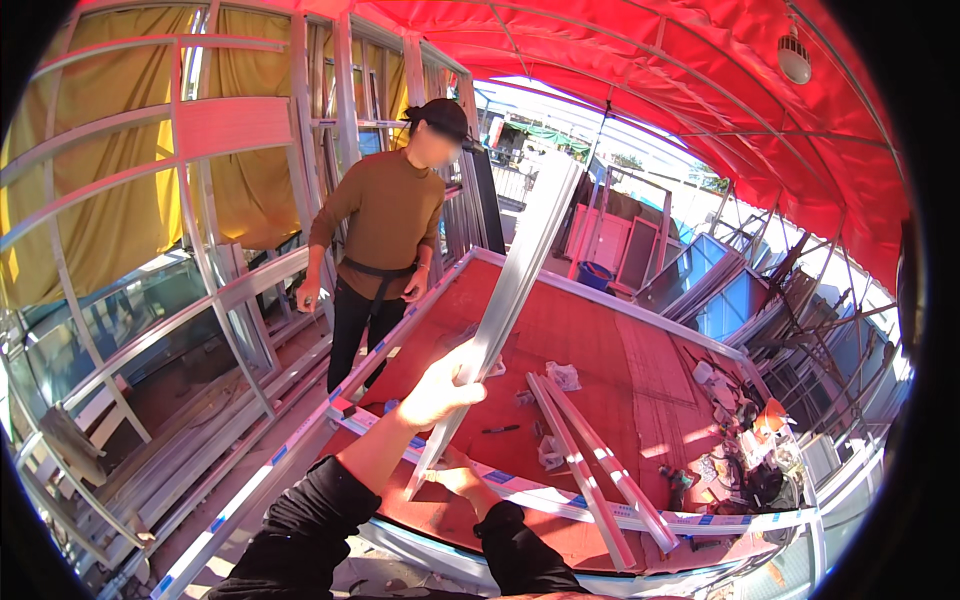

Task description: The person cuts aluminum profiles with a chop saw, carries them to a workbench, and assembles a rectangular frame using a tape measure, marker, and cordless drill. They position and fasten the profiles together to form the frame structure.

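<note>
A long silver metal profile (510, 285) slants up and away from me over the red-topped worktable (640, 385). Wrapped round its lower part is my left hand (443, 392), closed on it. Close to the near end of the same profile, my right hand (460, 477) has its fingers bent against it, partly hidden behind the bar. Two more pale profiles (580, 470) lie to the right, across the table's near frame bar (540, 497). A dark marker-like stick (500, 429) and crumpled clear plastic (563, 376) rest on the red surface.
A co-worker in a brown top (385, 215) stands beyond the table's left side. Metal frames (180, 160) with yellow cloth line the left. Tools and clutter (760, 465), including a drill (680, 482), cover the table's right corner. Blue glass panels (725, 300) lean farther back.
</note>
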Motion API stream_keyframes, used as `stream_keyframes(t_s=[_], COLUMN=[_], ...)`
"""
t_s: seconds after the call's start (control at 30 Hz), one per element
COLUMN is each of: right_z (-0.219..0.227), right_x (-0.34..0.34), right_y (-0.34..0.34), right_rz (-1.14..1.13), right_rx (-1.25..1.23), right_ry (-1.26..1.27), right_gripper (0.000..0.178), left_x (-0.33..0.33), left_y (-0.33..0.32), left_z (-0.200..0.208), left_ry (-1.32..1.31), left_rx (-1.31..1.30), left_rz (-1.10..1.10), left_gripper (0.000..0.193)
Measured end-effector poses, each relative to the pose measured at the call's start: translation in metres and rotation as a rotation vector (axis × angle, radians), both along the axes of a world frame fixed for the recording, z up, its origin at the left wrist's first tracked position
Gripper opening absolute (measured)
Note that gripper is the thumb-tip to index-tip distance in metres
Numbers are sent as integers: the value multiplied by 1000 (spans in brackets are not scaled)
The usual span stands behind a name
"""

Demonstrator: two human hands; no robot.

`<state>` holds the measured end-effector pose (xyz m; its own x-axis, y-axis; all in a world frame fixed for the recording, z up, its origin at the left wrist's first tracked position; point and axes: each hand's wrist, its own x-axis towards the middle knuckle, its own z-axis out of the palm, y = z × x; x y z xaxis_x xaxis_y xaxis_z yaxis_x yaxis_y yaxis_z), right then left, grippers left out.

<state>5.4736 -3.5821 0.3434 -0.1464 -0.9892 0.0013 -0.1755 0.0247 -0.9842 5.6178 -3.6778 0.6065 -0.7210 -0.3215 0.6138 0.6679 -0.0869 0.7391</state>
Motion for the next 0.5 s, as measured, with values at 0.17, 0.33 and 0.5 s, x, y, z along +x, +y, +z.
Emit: stream_keyframes(t_s=[0.17,0.33,0.5], right_z=[27,67,61], right_x=[13,32,44], right_y=[3,30,87], right_rz=[-1,-102,-364], right_rx=[1,-273,-216], right_ry=[148,47,-4], right_gripper=[73,79,87], left_x=[13,19,-9], left_y=[7,-1,1], left_z=[11,42,47], left_ry=[-7,7,23], left_rx=[12,62,324], left_rz=[108,168,131], left_gripper=[75,91,83])
